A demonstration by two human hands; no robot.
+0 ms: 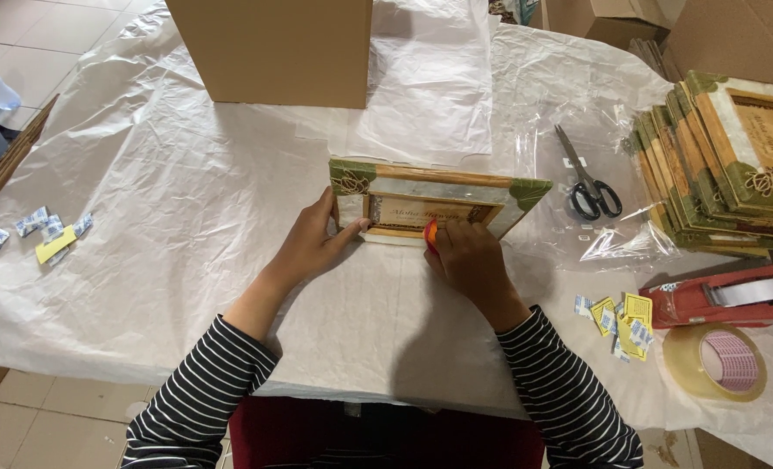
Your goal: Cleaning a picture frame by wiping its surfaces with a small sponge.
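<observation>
A: Overall, what covers the table?

B: White crinkled paper. At the far edge stands a cardboard box; at right, a stack of picture frames.

A: And the frame in hand?

B: One picture frame, green corners, wood border, lies flat at mid-table, just ahead of both hands.

A: Left hand?

B: Fingers curled round the frame's left end, thumb pressed on its front face.

A: Right hand?

B: Fingers bunched together, pinching a small orange object against the frame's lower edge (what it is, cannot tell).

A: Smaller items?

B: Tape dispenser, tape roll, scissors, then yellow tags near the right sleeve.
</observation>
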